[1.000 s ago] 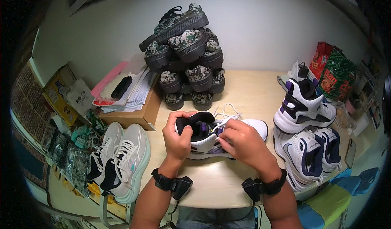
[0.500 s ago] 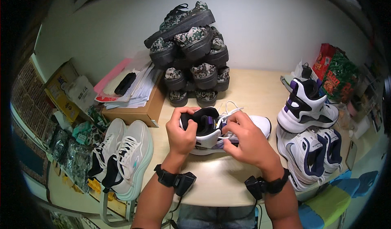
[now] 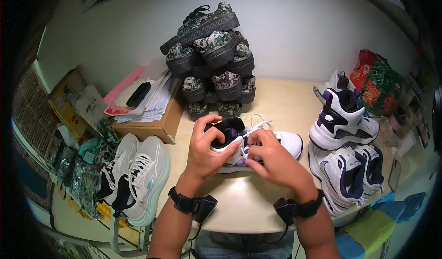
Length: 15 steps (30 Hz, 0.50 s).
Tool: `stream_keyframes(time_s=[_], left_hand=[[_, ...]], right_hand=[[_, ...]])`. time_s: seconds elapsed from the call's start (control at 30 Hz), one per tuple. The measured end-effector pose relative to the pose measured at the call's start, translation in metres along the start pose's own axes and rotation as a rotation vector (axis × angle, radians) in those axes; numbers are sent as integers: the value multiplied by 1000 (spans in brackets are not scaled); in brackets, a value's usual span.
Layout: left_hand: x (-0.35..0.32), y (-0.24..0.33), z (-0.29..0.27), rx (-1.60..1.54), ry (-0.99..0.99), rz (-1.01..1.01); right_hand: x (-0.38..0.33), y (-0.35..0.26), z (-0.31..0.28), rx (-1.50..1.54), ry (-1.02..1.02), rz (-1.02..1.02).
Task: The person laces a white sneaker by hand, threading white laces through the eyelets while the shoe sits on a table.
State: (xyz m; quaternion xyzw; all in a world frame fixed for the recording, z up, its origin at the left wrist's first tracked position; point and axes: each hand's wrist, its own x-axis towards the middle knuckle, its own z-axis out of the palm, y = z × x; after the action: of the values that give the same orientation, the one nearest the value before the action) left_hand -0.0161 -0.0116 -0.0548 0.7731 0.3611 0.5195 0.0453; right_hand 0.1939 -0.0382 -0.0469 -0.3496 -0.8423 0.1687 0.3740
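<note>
A white sneaker (image 3: 290, 145) with a black and purple collar lies before me on the table, its toe to the right. My left hand (image 3: 201, 151) is closed on its ankle opening, fingers over the far rim and thumb against the near side by the eyelets. At the lacing, my right hand (image 3: 276, 160) pinches the white shoelace (image 3: 244, 154) between thumb and fingers. A loose lace end (image 3: 260, 121) loops up beyond that hand. Both hands cover much of the sneaker's middle. Its matching-looking high-top (image 3: 338, 125) stands at the right on other shoes.
White-and-navy sneakers (image 3: 338, 178) sit at the right edge near a phone (image 3: 394, 175). Camouflage shoes (image 3: 216, 47) are stacked high at the back. A cardboard box (image 3: 161, 129) with papers stands left, behind grey running shoes (image 3: 149, 180). Snack bags (image 3: 380, 86) are at back right.
My left thumb has moved right along the sneaker's near side to the eyelets. My right hand has shifted slightly left, still at the laces. The whole view has slid a little.
</note>
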Motion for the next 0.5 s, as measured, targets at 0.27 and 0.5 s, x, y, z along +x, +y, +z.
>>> stream_keyframes(time_s=[0.27,0.5], left_hand=[[-5,5,10,-27,84,-49],[-4,3,11,-27,109,-1]], right_hand=[[0,-2,-2,-178,105,47],[3,3,-4,-200,315,22]])
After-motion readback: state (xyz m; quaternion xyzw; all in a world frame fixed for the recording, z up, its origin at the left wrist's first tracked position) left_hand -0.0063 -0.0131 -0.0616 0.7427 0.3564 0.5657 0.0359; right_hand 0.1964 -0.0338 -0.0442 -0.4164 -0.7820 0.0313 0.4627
